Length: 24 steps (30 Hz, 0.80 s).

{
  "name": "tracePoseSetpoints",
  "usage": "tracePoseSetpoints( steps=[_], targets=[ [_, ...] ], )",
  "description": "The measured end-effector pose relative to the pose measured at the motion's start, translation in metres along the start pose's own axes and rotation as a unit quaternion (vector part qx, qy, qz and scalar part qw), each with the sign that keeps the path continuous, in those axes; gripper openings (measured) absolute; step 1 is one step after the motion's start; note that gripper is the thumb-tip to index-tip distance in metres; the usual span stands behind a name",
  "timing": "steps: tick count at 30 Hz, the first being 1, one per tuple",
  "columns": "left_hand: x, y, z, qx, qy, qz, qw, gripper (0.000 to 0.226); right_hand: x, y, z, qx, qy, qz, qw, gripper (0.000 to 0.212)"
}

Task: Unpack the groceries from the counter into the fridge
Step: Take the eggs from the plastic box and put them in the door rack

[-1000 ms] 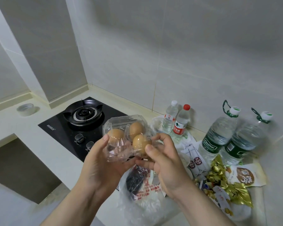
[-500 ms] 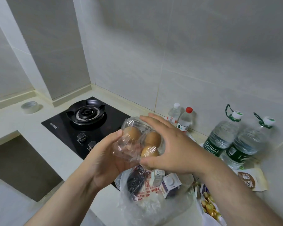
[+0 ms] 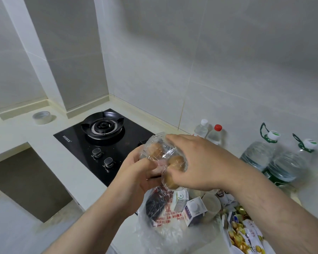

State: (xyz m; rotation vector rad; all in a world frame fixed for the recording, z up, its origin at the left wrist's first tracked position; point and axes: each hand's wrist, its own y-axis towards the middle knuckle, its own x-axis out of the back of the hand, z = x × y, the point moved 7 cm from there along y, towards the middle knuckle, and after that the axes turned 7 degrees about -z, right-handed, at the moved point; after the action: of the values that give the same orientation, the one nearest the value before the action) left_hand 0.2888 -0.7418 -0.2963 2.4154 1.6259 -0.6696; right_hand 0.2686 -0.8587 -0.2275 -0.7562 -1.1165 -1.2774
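Observation:
A clear plastic egg carton (image 3: 161, 153) with brown eggs inside is held in the air above the counter's front edge. My left hand (image 3: 136, 180) grips it from below and the left. My right hand (image 3: 196, 162) wraps over its top and right side, fingers curled around the lid. Beneath the carton lies a clear plastic bag (image 3: 165, 222) with a dark packet and small milk cartons (image 3: 193, 211) spilling out. The fridge is out of view.
A black gas hob (image 3: 103, 136) sits to the left on the pale counter (image 3: 50, 154), a tape roll (image 3: 41, 117) beyond it. Two small water bottles (image 3: 214, 134) and two large ones (image 3: 275, 162) stand by the wall. Gold-wrapped sweets (image 3: 242, 233) lie at right.
My right hand went from the carton's near side to reach over its top. The carton tilted and sank a little to the right, between both hands.

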Motion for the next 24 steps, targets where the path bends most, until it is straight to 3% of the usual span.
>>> tracePoseSetpoints(
  steps=[4,9,17,24],
  targets=[
    [-0.003,0.001,-0.002,-0.023,0.020,-0.019,0.999,0.048,-0.002,0.001,0.005,0.011,-0.015,0.014,1.000,0.044],
    [-0.005,0.000,-0.004,-0.039,0.022,-0.024,0.999,0.043,0.001,0.000,0.015,0.045,-0.027,0.017,0.998,0.070],
    [-0.007,-0.002,-0.004,-0.039,0.024,-0.021,0.999,0.048,0.005,-0.001,0.023,0.088,-0.085,-0.033,0.992,0.061],
    [-0.007,-0.002,-0.004,-0.020,-0.011,-0.003,1.000,0.053,0.011,-0.003,0.014,0.096,-0.060,-0.066,0.991,0.075]
  ],
)
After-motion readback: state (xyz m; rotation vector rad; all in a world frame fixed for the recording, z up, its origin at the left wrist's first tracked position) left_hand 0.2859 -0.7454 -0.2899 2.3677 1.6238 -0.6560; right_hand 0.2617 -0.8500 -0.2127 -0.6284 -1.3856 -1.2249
